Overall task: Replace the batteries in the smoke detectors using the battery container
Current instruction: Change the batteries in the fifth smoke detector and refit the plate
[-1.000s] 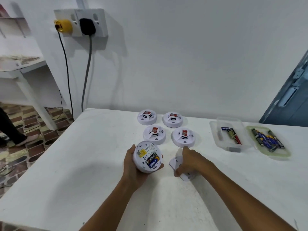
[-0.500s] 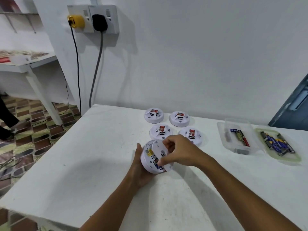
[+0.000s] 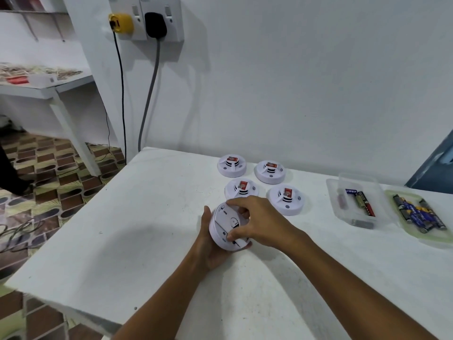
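A person's left hand cradles a white detector tipped on edge just above the tabletop, while the right hand closes its fingers over the back plate, pressing or turning it onto the body. A dark sliver near the lower rim may be a battery inside, though it is too small to be sure. By the look of it, this unit is at the closing step: cover going on, not yet set down.

Four more detectors sit face up in two rows just beyond the hands, each with a red label on top. Nothing shows whether their batteries have been changed, so most of the job may lie ahead.

To the right, well apart from the hands, a clear container holds a few batteries, one red and black. Just beside it, a pale green lid or tray carries a cluster of blue-and-black batteries. Which lot is fresh and which is spent cannot be told.

The tabletop is white, scuffed and lightly speckled, pushed up to a plain white wall. A double socket on the wall takes a yellow plug and a black one, their cables dropping behind the table edge. At left, a white shelf stands over a patterned brown tiled floor, where a dark-clad leg of someone else shows at the frame's edge.
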Available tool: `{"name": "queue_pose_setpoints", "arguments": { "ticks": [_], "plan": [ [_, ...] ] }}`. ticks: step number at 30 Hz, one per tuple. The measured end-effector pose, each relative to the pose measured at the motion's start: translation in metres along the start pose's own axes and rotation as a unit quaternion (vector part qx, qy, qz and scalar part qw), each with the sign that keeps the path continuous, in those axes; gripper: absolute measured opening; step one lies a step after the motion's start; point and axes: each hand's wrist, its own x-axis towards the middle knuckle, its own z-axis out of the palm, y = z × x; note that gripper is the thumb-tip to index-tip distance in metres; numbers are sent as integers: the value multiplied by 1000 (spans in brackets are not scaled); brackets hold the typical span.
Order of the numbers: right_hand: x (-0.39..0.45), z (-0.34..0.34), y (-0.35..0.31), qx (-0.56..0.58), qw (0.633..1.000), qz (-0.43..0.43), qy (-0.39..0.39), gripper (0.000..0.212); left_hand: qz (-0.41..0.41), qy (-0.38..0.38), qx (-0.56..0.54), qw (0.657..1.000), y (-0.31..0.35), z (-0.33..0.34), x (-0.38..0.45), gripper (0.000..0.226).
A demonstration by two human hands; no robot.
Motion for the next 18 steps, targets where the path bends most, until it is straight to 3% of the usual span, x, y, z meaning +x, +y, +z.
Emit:
{"name": "queue_pose_setpoints", "arguments": {
  "ticks": [5,15,18],
  "plan": [
    [1,1,5,16,1000,-16,-7,77,3,-11,0,1000,0,-1,0,103],
    [6,-2,11,17,1000,-17,-9,70,6,-36,15,999,-1,-1,0,99],
    [9,-5,9,16,1000,1,-23,69,8,-29,17,999,-1,3,1,109]
  ]
}}
